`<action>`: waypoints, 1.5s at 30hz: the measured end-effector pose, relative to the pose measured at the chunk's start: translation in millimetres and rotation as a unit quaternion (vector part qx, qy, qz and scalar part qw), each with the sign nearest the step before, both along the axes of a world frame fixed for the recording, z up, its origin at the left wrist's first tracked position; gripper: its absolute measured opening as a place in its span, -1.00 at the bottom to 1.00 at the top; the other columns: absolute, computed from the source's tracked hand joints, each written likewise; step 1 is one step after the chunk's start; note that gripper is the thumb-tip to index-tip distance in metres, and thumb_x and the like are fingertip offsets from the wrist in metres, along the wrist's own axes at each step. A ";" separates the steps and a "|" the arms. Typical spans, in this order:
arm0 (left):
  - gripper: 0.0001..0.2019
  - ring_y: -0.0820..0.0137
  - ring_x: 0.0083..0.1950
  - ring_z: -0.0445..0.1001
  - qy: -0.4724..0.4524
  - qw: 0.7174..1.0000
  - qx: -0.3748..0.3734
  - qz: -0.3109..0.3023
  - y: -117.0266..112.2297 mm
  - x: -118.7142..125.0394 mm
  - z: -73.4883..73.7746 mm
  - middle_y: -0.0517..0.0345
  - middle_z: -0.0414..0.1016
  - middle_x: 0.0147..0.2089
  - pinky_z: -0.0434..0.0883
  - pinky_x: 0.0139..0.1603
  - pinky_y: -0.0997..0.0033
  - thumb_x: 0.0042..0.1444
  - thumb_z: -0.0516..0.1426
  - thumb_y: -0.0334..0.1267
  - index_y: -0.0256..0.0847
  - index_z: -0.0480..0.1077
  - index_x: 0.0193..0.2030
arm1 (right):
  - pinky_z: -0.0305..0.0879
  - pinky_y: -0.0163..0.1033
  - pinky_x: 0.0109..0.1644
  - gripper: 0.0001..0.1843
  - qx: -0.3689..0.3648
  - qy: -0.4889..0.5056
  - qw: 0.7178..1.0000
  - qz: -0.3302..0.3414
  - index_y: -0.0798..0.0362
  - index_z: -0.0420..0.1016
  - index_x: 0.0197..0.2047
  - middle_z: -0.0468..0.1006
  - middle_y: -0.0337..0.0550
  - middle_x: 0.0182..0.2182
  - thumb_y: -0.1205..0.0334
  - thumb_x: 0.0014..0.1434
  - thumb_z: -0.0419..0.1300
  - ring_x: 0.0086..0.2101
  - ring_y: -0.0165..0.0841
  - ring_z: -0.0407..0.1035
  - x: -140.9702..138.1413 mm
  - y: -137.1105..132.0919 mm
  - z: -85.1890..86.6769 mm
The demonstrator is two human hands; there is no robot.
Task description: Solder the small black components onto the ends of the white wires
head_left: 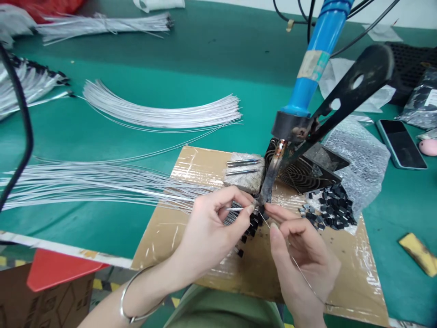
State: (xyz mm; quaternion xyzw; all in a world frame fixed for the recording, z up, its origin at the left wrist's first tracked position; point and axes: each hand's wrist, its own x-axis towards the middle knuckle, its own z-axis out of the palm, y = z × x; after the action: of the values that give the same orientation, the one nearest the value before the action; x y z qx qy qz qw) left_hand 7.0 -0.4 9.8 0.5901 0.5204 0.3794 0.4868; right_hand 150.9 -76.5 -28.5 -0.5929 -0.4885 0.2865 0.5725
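Observation:
My left hand (pixel 213 228) pinches the end of a thin white wire (pixel 177 197) close to the dark tip of a soldering iron (pixel 309 77). The iron has a blue handle and is held tip-down in a black metal stand (pixel 355 86). Between the thumb and fingers of my right hand (pixel 302 250) is a thin strand of solder wire (pixel 305 278). Its upper end reaches toward the iron's tip, and the rest trails down past my palm. Wires with black ends (pixel 251 228) lie under and beside my left hand. My fingertips partly hide the joint at the tip.
Cardboard (pixel 191 168) lies beneath the work, with a grey block (pixel 244 171) holding metal pins. Small black connectors (pixel 332 207) are heaped at right on bubble wrap (pixel 362 155). A phone (pixel 401 143) and yellow sponge (pixel 418 253) lie farther right. A white wire bundle (pixel 164 109) rests behind.

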 end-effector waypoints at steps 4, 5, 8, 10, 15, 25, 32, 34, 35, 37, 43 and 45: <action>-0.87 0.46 -0.44 0.48 0.005 1.000 0.007 0.000 0.1 -0.3 1.3 0.13 0.72 -0.37 0.29 -0.46 0.54 0.12 0.22 -0.38 -0.22 0.56 -0.43 | 0.62 -0.19 0.13 -0.80 -0.002 0.001 1.000 -0.008 -0.05 0.50 -0.32 0.80 -0.08 0.01 0.40 0.33 0.32 0.01 -0.24 0.72 -0.7 0.9 0.7; -0.87 0.46 -0.43 0.49 0.004 1.000 0.008 0.000 -0.1 -0.3 1.4 0.13 0.72 -0.37 0.29 -0.47 0.54 0.12 0.22 -0.38 -0.22 0.56 -0.43 | 0.62 -0.20 0.12 -0.80 -0.002 -0.001 1.000 -0.010 -0.05 0.50 -0.32 0.80 -0.08 0.01 0.40 0.33 0.32 0.01 -0.24 0.72 -1.0 0.7 0.9; -0.87 0.45 -0.42 0.49 0.000 1.000 0.007 -0.001 -0.9 -0.1 0.9 0.13 0.71 -0.38 0.30 -0.46 0.53 0.13 0.22 -0.37 -0.22 0.57 -0.43 | 0.62 -0.22 0.12 -0.80 -0.003 -0.001 1.000 -0.012 -0.05 0.51 -0.31 0.80 -0.09 0.01 0.39 0.34 0.33 0.02 -0.26 0.71 -1.7 -0.5 1.0; -0.87 0.45 -0.44 0.47 0.002 1.000 0.005 0.000 -1.2 0.0 0.2 0.13 0.71 -0.38 0.27 -0.48 0.52 0.13 0.22 -0.36 -0.21 0.57 -0.43 | 0.60 -0.25 0.13 -0.80 -0.004 0.001 1.000 -0.013 -0.06 0.51 -0.31 0.80 -0.12 0.01 0.39 0.34 0.33 0.02 -0.29 0.71 -2.0 -1.4 1.2; -0.86 0.48 -0.49 0.38 0.013 1.000 0.005 0.002 -0.4 -0.8 -0.7 0.14 0.71 -0.38 0.21 -0.51 0.51 0.13 0.22 -0.35 -0.20 0.55 -0.44 | 0.57 -0.30 0.17 -0.80 -0.001 0.012 1.000 -0.011 -0.07 0.52 -0.31 0.80 -0.20 0.01 0.40 0.34 0.34 0.03 -0.35 0.70 -2.5 -1.5 2.1; -0.87 0.47 -0.44 0.45 0.009 1.000 0.002 -0.002 -0.9 -0.2 0.8 0.14 0.69 -0.38 0.27 -0.47 0.53 0.12 0.21 -0.36 -0.22 0.55 -0.44 | 0.61 -0.19 0.11 -0.81 -0.005 0.015 0.999 -0.029 -0.03 0.52 -0.33 0.81 -0.08 -0.04 0.37 0.34 0.34 -0.03 -0.25 0.72 -4.6 1.7 2.7; -0.86 0.42 -0.37 0.54 0.001 1.000 0.009 -0.006 -2.2 -0.7 1.1 0.13 0.69 -0.37 0.38 -0.38 0.51 0.14 0.21 -0.39 -0.22 0.56 -0.43 | 0.64 -0.19 0.07 -0.81 -0.004 0.012 0.999 -0.031 -0.03 0.54 -0.33 0.81 -0.06 -0.05 0.36 0.34 0.36 -0.06 -0.24 0.73 -5.2 1.6 4.2; -0.87 0.42 -0.38 0.52 0.003 1.000 0.011 -0.005 -2.2 -0.6 1.1 0.12 0.70 -0.36 0.36 -0.41 0.51 0.14 0.21 -0.39 -0.21 0.56 -0.42 | 0.65 -0.19 0.08 -0.82 0.002 0.011 1.000 -0.027 -0.02 0.55 -0.32 0.81 -0.04 -0.05 0.37 0.33 0.36 -0.06 -0.23 0.73 -5.0 1.8 3.8; -0.87 0.43 -0.41 0.50 0.006 1.000 0.012 -0.003 -2.2 -0.5 1.0 0.13 0.70 -0.37 0.33 -0.43 0.51 0.13 0.21 -0.39 -0.21 0.56 -0.42 | 0.65 -0.19 0.08 -0.82 0.005 0.011 1.000 -0.024 -0.02 0.55 -0.31 0.81 -0.03 -0.05 0.37 0.34 0.36 -0.05 -0.23 0.73 -4.8 1.8 3.5; -0.86 0.46 -0.45 0.44 0.014 1.000 0.015 -0.001 -2.2 -0.4 0.6 0.14 0.69 -0.38 0.28 -0.47 0.50 0.13 0.21 -0.39 -0.20 0.55 -0.43 | 0.64 -0.22 0.09 -0.83 0.009 0.011 1.000 -0.020 -0.02 0.56 -0.30 0.81 -0.04 -0.05 0.39 0.34 0.36 -0.05 -0.25 0.73 -4.5 1.8 3.2; -0.86 0.45 -0.46 0.41 0.021 1.000 0.011 -0.002 -2.6 -1.3 -1.0 0.13 0.69 -0.38 0.25 -0.47 0.47 0.13 0.21 -0.37 -0.20 0.54 -0.44 | 0.63 -0.17 0.10 -0.80 -0.016 0.017 0.999 -0.031 -0.02 0.53 -0.34 0.81 -0.04 -0.05 0.31 0.37 0.34 -0.04 -0.22 0.73 -6.3 1.3 5.9; -0.86 0.44 -0.44 0.44 0.025 1.000 0.009 -0.004 -2.6 -1.6 -1.0 0.13 0.68 -0.39 0.27 -0.45 0.47 0.12 0.20 -0.37 -0.20 0.54 -0.44 | 0.64 -0.14 0.10 -0.79 -0.019 0.017 0.999 -0.034 -0.01 0.52 -0.34 0.81 -0.02 -0.06 0.30 0.37 0.34 -0.04 -0.20 0.73 -7.2 1.4 6.5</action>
State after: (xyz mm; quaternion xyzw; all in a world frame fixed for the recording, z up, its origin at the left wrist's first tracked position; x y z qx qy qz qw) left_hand 5.4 -3.0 8.8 0.6058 0.5268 0.3669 0.4700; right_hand 143.7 -75.1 -22.0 -0.6146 -0.4528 0.2863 0.5790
